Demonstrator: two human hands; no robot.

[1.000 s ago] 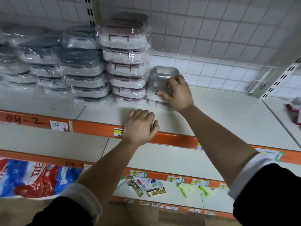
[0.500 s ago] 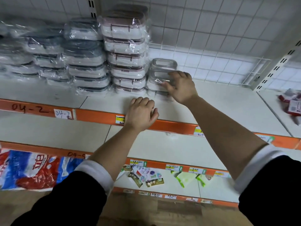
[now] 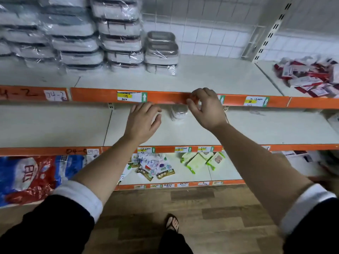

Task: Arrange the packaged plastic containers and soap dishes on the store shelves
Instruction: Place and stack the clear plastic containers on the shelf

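While wrapped containers sit stacked on the top shelf, the left hand, fingers spread, and right hand, loosely curled, hover empty beside a small wrapped packet on the middle shelf.

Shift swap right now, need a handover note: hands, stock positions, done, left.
Left hand: open, over the middle shelf, holding nothing.
Right hand: fingers loosely curled at the front edge of the top shelf, nothing visible in its grip.
Done: wrapped containers stacked in rows on the top shelf, short stack at the right end.
Left: small wrapped pack lies on the middle shelf between the hands, probably next.
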